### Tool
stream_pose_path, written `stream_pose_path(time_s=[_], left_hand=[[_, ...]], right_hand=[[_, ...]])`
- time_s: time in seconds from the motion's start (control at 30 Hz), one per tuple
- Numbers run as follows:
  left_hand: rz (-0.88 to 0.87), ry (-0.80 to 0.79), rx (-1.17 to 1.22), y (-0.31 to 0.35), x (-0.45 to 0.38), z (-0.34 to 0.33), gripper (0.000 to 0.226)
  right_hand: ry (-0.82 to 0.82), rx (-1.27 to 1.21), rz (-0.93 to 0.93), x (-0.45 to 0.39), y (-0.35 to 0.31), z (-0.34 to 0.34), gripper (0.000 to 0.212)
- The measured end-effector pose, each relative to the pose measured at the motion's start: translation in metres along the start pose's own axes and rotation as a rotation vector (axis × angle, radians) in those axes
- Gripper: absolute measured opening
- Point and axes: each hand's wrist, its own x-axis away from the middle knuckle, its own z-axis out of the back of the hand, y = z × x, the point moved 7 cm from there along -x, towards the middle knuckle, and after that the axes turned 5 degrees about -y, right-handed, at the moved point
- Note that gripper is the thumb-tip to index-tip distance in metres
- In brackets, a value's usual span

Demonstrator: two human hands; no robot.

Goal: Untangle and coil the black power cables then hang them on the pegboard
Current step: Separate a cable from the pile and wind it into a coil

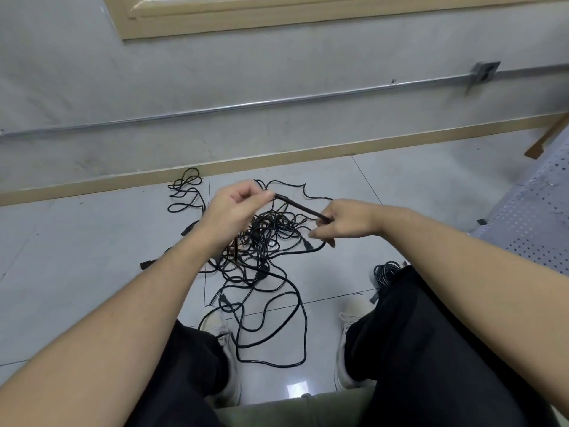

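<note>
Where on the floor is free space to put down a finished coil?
Bare tiles lie left of the tangle, toward the baseboard, and right of it before the perforated panel. Between the shoes it is crowded with loops.

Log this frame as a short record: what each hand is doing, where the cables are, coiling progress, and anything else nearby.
left hand: left hand pinches one end of a taut cable stretch
right hand: right hand grips the other end
cable pile: tangled cables on the tiled floor between the shoes
coiled so far: one small bundle by the right leg
pegboard: perforated panel at right edge, nothing hung on the visible part
</note>
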Motion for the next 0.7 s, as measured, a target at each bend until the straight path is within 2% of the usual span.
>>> stream_pose_path(time_s=[0.1, 0.2, 0.27, 0.4, 0.5, 0.6, 0.7], left_hand=[[0.011, 0.092, 0.154, -0.005, 0.004, 0.025, 0.032], [0.046, 0.221, 0.237, -0.013, 0.005, 0.052, 0.035], [0.065, 0.228, 0.128, -0.02, 0.007, 0.065, 0.031], [0.167, 0.066, -0.152, -0.036, 0.01, 0.062, 0.02], [0.259, -0.03, -0.209, -0.039, 0.009, 0.041, 0.022], [0.299, -0.205, -0.187, -0.04, 0.007, 0.002, 0.023], [0.151, -0.303, -0.376, -0.031, 0.001, -0.031, 0.013]], right_hand=[[-0.031, -0.091, -0.022, 0.002, 0.017, 0.001, 0.03], [0.045, -0.262, -0.027, 0.002, 0.036, 0.007, 0.056], [0.15, -0.39, -0.003, 0.004, 0.043, 0.016, 0.057], [0.372, -0.415, 0.024, 0.011, 0.044, 0.032, 0.052], [0.348, -0.303, 0.06, 0.01, 0.026, 0.029, 0.051], [0.293, -0.125, 0.108, 0.006, -0.003, 0.017, 0.049], [0.244, -0.074, 0.145, 0.002, -0.023, 0.004, 0.048]])
